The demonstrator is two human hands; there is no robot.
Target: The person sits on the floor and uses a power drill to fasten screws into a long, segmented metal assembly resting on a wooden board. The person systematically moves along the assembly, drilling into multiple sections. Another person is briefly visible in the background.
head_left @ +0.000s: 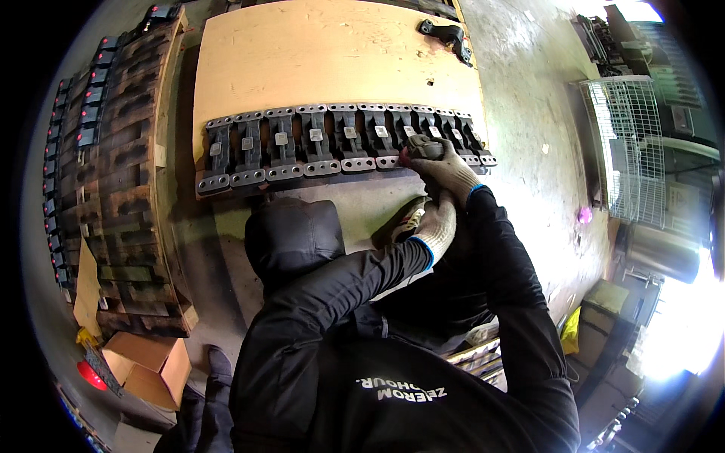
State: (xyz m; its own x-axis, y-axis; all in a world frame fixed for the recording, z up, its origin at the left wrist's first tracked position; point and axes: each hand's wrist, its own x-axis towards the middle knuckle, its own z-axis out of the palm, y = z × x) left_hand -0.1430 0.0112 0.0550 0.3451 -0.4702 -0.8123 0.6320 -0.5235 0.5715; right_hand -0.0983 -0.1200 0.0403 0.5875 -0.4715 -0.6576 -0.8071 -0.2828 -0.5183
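Though inverted, jacket lettering [411, 395] behind hands [451, 170].

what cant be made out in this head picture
Head view:
- Left hand: fingertips, hidden behind the right hand.
- Right hand: whether it grips anything, blocked by its own curled fingers.
- Metal parts: some near ends, covered by the right hand.
- Silver cylinder: right end, lost in glare.

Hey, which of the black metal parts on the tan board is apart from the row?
The black part near the tan board's far right corner: it lies alone, while the row of parts runs along the near edge.
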